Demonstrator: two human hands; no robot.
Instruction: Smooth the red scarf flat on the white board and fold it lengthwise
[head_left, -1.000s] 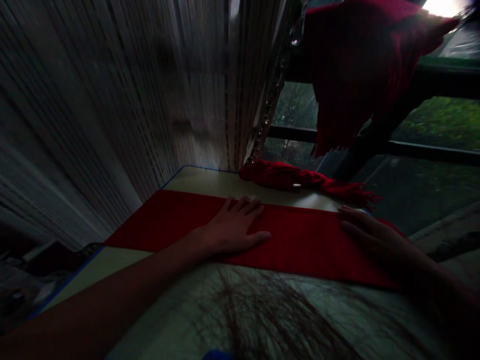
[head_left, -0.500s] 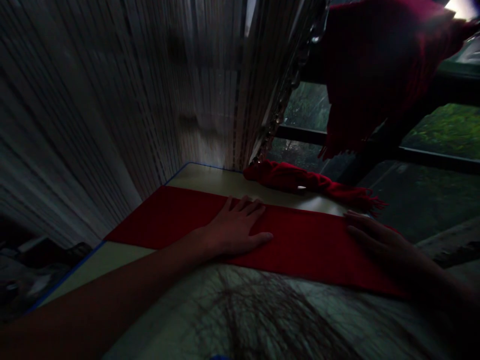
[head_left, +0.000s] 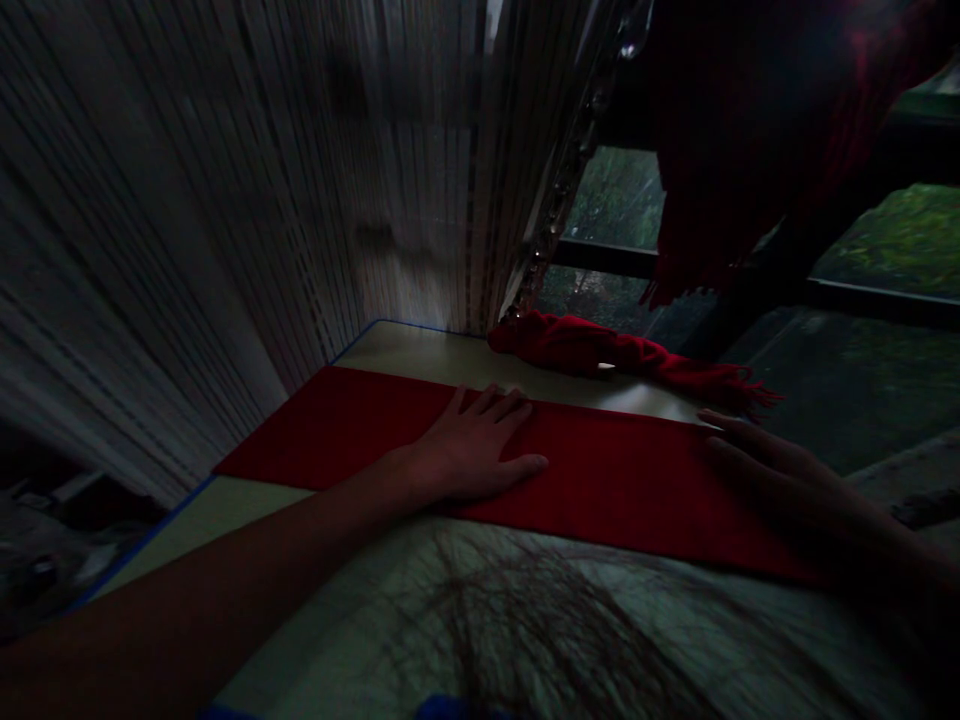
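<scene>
A long red cloth (head_left: 600,465), folded into a flat band, lies across the pale table (head_left: 420,350). My left hand (head_left: 476,445) rests on its middle, palm down with fingers spread. Over the cloth's right end is my right hand (head_left: 780,470), fingers stretched out; in the dim light I cannot tell how firmly it touches. Behind the band, along the table's far edge, lies a bunched red scarf (head_left: 622,350) with a fringed end.
A striped string curtain (head_left: 247,200) hangs on the left and behind the table. More fringed red cloth (head_left: 720,180) hangs by the window (head_left: 615,205) at the upper right. Dark hair (head_left: 555,630) crosses the near edge of the view.
The view has shifted slightly. My right hand is a little farther right and its fingers are a bit more lifted or spread; my left hand stays in place on the cloth.
</scene>
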